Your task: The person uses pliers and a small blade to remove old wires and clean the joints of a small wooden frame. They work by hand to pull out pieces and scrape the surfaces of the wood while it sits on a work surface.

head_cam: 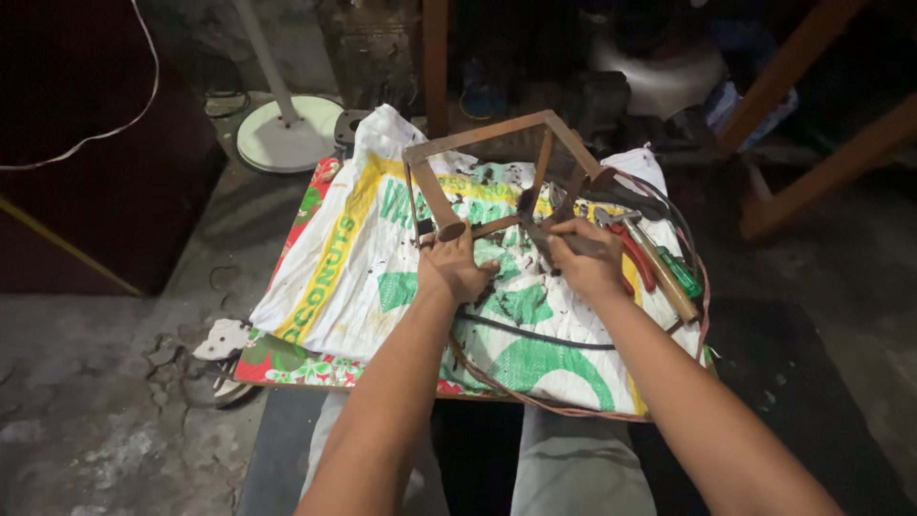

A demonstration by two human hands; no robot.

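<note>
on white sack (363, 268), rusty angular metal frame (478, 143)

A flattened white sack (382, 277), printed in yellow and green, lies spread over the low table under both hands.

1 head-worn camera looks steeply down and forward from close above the person's lap. Its centre falls on a cloth-covered board (315, 287), with floor stretching toward 12 o'clock.

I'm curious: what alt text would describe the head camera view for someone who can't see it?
Two bare hands, left hand and right hand, grip a rusty metal frame over a stained white sack. A hammer and pliers lie to the right.
</note>
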